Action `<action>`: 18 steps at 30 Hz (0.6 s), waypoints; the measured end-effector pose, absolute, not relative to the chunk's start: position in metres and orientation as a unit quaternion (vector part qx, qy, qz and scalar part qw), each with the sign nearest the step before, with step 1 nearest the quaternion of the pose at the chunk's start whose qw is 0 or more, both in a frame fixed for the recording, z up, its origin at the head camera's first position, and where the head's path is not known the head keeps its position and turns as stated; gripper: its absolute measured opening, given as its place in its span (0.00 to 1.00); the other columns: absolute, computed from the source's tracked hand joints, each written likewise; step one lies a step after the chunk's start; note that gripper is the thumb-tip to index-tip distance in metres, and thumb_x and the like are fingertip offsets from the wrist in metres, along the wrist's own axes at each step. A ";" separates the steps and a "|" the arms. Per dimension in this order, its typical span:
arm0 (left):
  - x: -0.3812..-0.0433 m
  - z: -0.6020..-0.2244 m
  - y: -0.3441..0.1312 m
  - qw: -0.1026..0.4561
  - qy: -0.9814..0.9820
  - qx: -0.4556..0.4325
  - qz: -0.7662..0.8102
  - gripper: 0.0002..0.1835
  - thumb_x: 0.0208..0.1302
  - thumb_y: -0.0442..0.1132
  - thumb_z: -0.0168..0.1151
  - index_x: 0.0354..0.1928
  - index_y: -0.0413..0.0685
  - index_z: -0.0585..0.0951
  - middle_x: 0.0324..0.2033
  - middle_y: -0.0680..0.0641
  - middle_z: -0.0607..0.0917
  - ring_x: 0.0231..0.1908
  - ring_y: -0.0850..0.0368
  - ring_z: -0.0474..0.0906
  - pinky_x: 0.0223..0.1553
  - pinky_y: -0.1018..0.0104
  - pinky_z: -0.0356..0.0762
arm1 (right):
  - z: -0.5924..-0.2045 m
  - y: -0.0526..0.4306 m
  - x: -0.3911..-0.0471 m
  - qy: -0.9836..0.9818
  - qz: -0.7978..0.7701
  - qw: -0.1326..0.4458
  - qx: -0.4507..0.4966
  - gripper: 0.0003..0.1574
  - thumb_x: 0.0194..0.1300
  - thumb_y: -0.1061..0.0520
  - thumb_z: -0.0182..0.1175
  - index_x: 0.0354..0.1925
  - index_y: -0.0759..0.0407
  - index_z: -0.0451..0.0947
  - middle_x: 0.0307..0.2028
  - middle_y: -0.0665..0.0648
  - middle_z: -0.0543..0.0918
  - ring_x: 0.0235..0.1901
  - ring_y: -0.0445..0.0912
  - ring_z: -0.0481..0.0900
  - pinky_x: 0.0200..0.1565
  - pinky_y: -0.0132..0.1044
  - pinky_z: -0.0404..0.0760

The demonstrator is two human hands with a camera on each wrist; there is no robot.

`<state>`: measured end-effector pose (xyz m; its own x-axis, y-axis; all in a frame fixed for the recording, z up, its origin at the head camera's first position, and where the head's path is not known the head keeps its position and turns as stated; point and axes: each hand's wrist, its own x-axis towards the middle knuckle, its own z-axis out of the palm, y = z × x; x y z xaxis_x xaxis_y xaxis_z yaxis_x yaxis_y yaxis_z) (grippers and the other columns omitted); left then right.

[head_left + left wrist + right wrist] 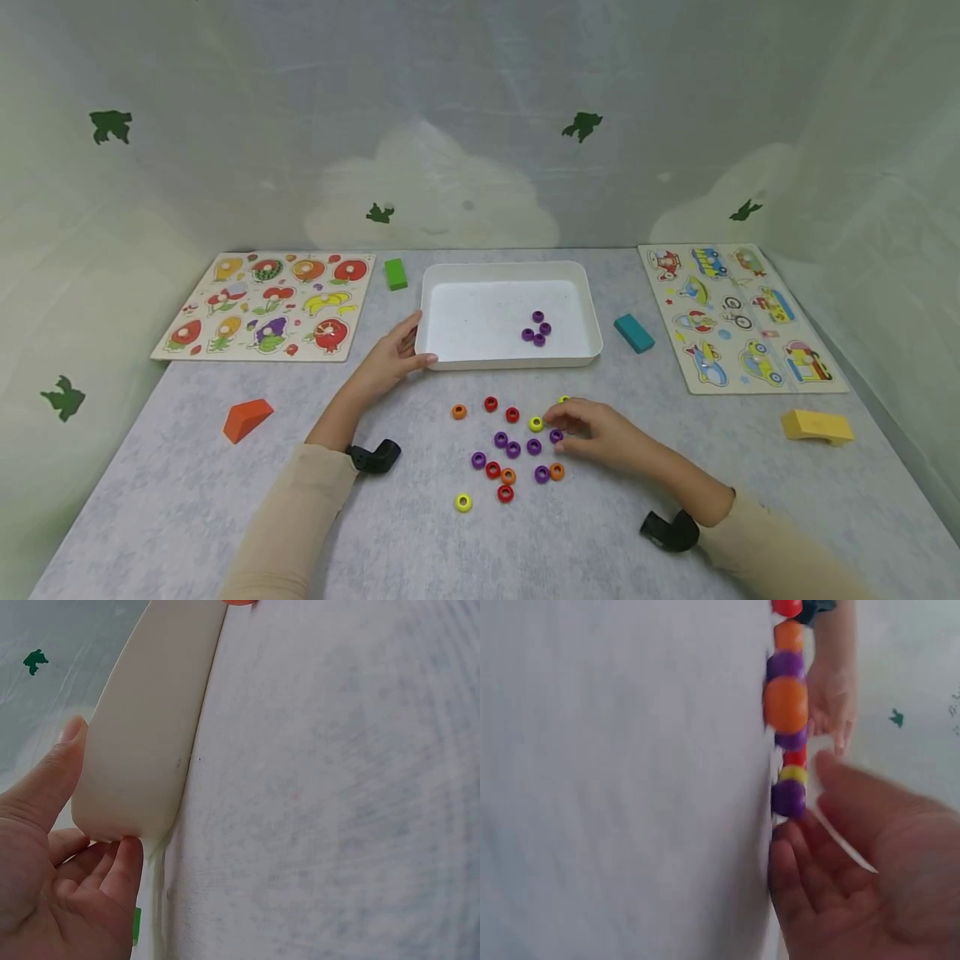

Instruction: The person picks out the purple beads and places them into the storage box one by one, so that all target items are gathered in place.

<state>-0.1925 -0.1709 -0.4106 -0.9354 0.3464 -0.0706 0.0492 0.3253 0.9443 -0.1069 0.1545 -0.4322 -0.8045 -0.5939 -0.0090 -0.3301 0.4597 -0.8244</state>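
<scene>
My left hand (390,357) grips the left front corner of a white tray (513,364); in the left wrist view the thumb lies at the rim and the curled fingers (124,874) press the side wall. Inside the tray, toward the right, sit several purple beads (545,328). Over the right edge of a loose scatter of beads is my right hand (611,435), thumb and fingers parted around a purple bead (556,436). In the right wrist view that purple bead (789,799) sits close to the fingers, with the thumb apart from it. A yellow bead (564,401) is partly hidden behind the hand.
Red, orange, yellow and purple beads (513,450) lie in front of the tray. A fruit puzzle board (356,333) is at left, a vehicle puzzle board (678,333) at right. Green (396,274), teal (634,333), orange (247,420) and yellow blocks (816,426) stand around.
</scene>
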 end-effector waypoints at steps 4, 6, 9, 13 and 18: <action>-0.192 -0.409 -0.170 0.129 0.805 0.119 0.567 0.43 0.48 0.38 0.61 0.62 0.43 0.47 0.61 0.46 0.48 0.59 0.53 0.46 0.55 0.63 0.52 | -0.437 0.155 -0.104 0.852 -0.420 0.144 -0.278 0.15 0.50 0.58 0.58 0.40 0.52 0.73 0.37 0.45 0.74 0.35 0.39 0.71 0.38 0.31 0.72; -0.192 -0.410 -0.170 0.129 0.805 0.120 0.567 0.43 0.48 0.38 0.60 0.62 0.44 0.47 0.61 0.46 0.48 0.59 0.54 0.46 0.55 0.63 0.52 | -0.437 0.154 -0.103 0.857 -0.409 0.134 -0.285 0.13 0.51 0.58 0.58 0.38 0.51 0.74 0.36 0.44 0.75 0.34 0.37 0.71 0.37 0.28 0.72; -0.193 -0.411 -0.170 0.128 0.802 0.122 0.571 0.43 0.47 0.37 0.61 0.62 0.43 0.46 0.61 0.46 0.48 0.59 0.54 0.45 0.55 0.62 0.52 | -0.433 0.153 -0.103 0.860 -0.405 0.128 -0.283 0.11 0.51 0.57 0.57 0.37 0.49 0.74 0.35 0.43 0.75 0.33 0.36 0.70 0.36 0.28 0.73; -0.193 -0.412 -0.170 0.129 0.796 0.126 0.578 0.43 0.47 0.37 0.60 0.62 0.42 0.46 0.61 0.45 0.48 0.59 0.53 0.45 0.55 0.61 0.51 | -0.422 0.151 -0.109 0.864 -0.410 0.097 -0.278 0.11 0.51 0.57 0.57 0.37 0.50 0.74 0.34 0.42 0.74 0.32 0.36 0.70 0.35 0.28 0.73; -0.193 -0.412 -0.170 0.131 0.790 0.124 0.586 0.43 0.47 0.36 0.60 0.62 0.42 0.46 0.61 0.44 0.48 0.59 0.52 0.45 0.55 0.62 0.51 | -0.403 0.152 -0.133 0.863 -0.428 0.022 -0.267 0.13 0.51 0.60 0.57 0.39 0.54 0.74 0.35 0.44 0.75 0.33 0.37 0.72 0.38 0.30 0.73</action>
<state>-0.1933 -0.1703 -0.4121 -0.9349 0.3495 -0.0622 0.0420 0.2829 0.9582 -0.1333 0.1518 -0.4034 -0.8569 -0.4789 0.1906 -0.4413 0.4907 -0.7513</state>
